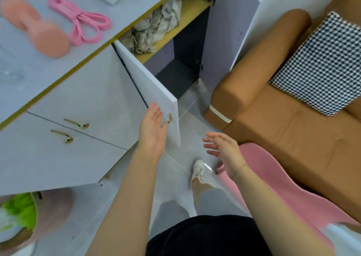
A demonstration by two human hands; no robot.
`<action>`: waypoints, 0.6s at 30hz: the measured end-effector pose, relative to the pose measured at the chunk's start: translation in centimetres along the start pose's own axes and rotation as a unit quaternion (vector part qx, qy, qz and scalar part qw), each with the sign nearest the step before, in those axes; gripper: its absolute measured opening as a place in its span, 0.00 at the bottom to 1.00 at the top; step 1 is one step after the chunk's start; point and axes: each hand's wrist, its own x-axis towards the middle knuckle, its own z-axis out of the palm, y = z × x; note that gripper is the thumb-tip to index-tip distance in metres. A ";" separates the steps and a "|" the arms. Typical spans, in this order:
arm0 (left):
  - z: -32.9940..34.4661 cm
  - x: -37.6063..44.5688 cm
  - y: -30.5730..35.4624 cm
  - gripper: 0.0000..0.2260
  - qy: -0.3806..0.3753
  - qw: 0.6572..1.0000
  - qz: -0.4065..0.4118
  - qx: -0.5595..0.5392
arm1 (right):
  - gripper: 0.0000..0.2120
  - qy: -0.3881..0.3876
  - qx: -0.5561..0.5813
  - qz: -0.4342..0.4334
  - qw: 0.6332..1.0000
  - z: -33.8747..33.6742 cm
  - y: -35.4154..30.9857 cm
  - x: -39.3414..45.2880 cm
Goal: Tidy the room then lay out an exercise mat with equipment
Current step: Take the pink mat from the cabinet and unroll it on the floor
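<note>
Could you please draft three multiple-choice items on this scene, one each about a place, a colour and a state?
1. Where does the crumpled cloth lie?
A. on the sofa
B. on the shelf inside the cabinet
C. on the floor

2. What colour is the resistance band on the countertop?
A. pink
B. green
C. black

3. How is the cabinet door by the left hand?
A. shut
B. removed
C. swung open

Answers: 1 B, it sits on the yellow shelf; 2 A, its loops are pink; 3 C, the dark interior shows behind it.
</note>
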 end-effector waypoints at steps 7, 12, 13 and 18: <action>4.5 8.2 3.8 0.26 0.003 0.996 -0.079 -0.050 | 0.10 0.020 -0.002 -0.009 1.000 -0.2 -6.7 10.0; 8.3 10.9 4.8 0.22 -0.032 0.983 -0.112 -0.144 | 0.12 0.062 -0.002 -0.032 0.998 -1.2 -12.9 14.7; 8.9 11.5 5.0 0.22 -0.033 0.975 -0.122 -0.180 | 0.12 0.067 -0.001 -0.032 0.997 -1.2 -13.7 15.2; 11.6 18.1 8.3 0.23 -0.057 0.893 -0.174 -0.412 | 0.11 0.097 0.011 -0.032 0.995 0.8 -17.1 19.0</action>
